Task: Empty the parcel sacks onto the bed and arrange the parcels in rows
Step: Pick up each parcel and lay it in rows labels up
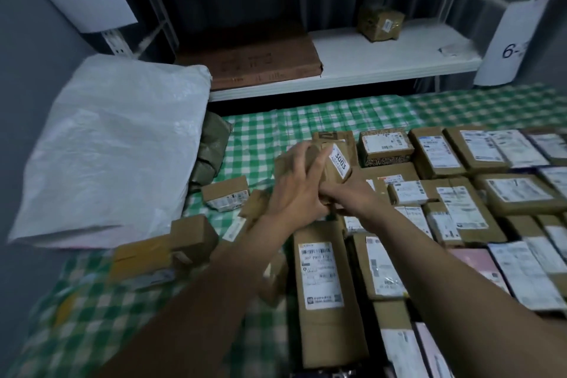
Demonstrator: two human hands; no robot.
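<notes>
Left grip (296, 184) and right grip (345, 195) are both clamped on your 3003 parcel (337, 163), held between them over the bed (254, 138); rowed parcels (460, 202) lie right, sack (107, 147) left.

Both bare arms reach forward from the bottom of the view and meet in the middle. The left forearm (214, 270) comes up from the lower left. The left hand (296, 184) shows its back to the camera, fingers (299, 152) spread and curled over a small brown parcel (336, 167). The right forearm (445, 252) angles in from the lower right. The right hand (343, 193) is tucked against the left and grips the parcel's lower end, apparently from beneath; its fingers are mostly hidden.
</notes>
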